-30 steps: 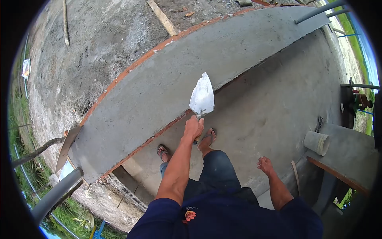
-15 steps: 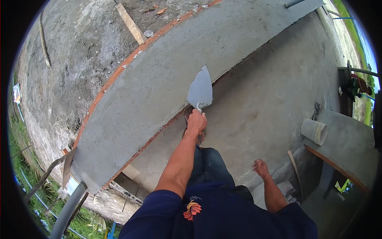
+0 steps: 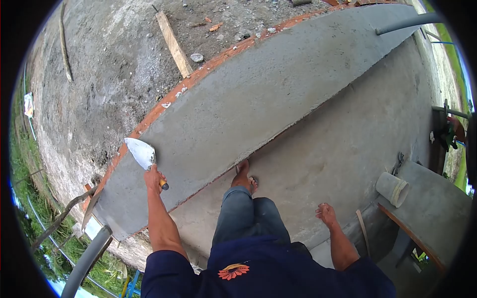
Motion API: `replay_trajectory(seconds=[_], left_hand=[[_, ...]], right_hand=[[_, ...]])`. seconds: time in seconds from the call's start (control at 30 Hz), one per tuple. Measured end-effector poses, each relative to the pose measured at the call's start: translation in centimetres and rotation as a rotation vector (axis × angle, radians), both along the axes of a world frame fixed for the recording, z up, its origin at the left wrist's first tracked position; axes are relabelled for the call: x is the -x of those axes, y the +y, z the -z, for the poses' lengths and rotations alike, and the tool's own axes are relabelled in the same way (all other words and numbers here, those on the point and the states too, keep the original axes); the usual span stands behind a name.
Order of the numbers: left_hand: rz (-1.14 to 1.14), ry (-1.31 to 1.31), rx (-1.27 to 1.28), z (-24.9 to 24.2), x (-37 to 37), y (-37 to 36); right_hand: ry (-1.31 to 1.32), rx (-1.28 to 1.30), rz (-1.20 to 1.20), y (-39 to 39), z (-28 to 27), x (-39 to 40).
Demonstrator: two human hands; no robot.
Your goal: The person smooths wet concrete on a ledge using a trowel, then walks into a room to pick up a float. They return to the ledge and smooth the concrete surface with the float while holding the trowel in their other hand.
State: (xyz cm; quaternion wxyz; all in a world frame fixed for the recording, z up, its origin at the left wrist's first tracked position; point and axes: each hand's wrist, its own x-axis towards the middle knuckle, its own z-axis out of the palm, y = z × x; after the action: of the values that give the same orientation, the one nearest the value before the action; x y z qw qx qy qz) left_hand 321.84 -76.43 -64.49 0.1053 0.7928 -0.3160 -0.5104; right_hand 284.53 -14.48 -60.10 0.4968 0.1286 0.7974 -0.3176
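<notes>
My left hand (image 3: pixel 155 178) is closed round the handle of a pointed trowel (image 3: pixel 142 153), whose yellow-and-black handle end sticks out past the fingers. The pale blade overlaps the smooth grey cement strip (image 3: pixel 258 94), and its tip is at the reddish border (image 3: pixel 157 113) along the far side. My right hand (image 3: pixel 326 213) hangs low over the concrete floor (image 3: pixel 318 164), holding nothing, its fingers loosely bent and apart.
A whitish bucket (image 3: pixel 392 188) lies on its side by a raised grey slab (image 3: pixel 437 191) at right. Grey pipes (image 3: pixel 87 263) rise at lower left and upper right. A wooden board (image 3: pixel 173 43) lies on rough ground beyond the border. My sandalled foot (image 3: pixel 242 175) is by the strip's near edge.
My left hand has carried the trowel leftward and down the view, from the strip's near edge across to its far border. My right hand stays about where it was.
</notes>
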Motion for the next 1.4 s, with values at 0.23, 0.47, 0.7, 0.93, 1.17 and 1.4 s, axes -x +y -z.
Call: replay_trajectory(seconds=[0.23, 0.47, 0.7, 0.93, 1.17, 1.4], left_hand=[[0.774, -0.023, 0.041, 2.5, 28.9, 4.7], [1.051, 0.16, 0.092, 0.4, 41.2, 8.7], [0.204, 0.16, -0.02, -0.2, 34.2, 4.3], [0.732, 0.236, -0.022, 5.8, 67.1, 9.7], [1.251, 0.283, -0.036, -3.0, 87.3, 23.6], [1.5, 0.226, 0.28, -6.5, 86.5, 25.8]], right_hand=[[-0.012, -0.042, -0.011, -1.2, -1.8, 4.4], [0.148, -0.044, 0.037, 3.6, -4.0, 8.7], [-0.052, -0.104, -0.028, 13.1, 3.4, 14.5], [0.077, -0.159, 0.09, 15.6, 0.5, 30.5], [0.211, -0.379, 0.131, 26.1, -1.3, 32.7], [-0.002, -0.285, 0.271, 24.3, -3.1, 32.3]])
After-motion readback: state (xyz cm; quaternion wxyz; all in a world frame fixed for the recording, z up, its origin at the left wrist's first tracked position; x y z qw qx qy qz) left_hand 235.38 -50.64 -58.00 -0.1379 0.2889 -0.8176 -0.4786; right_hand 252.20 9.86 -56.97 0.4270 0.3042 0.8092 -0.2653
